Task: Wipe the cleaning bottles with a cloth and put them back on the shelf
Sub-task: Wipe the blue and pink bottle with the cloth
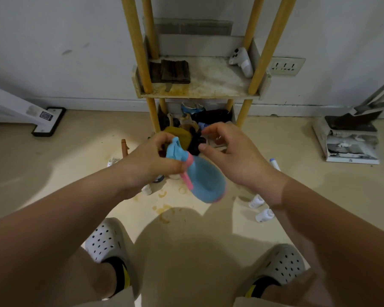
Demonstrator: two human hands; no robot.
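Spray bottle (205, 181) up in my left hand (151, 158), mid-air in front of the shelf (197, 94).
Left fingers wrap the neck; my right hand (226, 151) is beside the nozzle, loosely curled, holding nothing. The bottle is tilted, so this one-handed neck grip could slip and drop it onto the small white bottles (262, 214) on the floor. The dark cloth (175, 72) lies at the shelf's left edge.

Dim indoor light from behind casts a broad body shadow on the floor (177, 238), the bottle (204, 180) is slightly motion-blurred, and wide-angle distortion splays the shelf posts (138, 45) outward.
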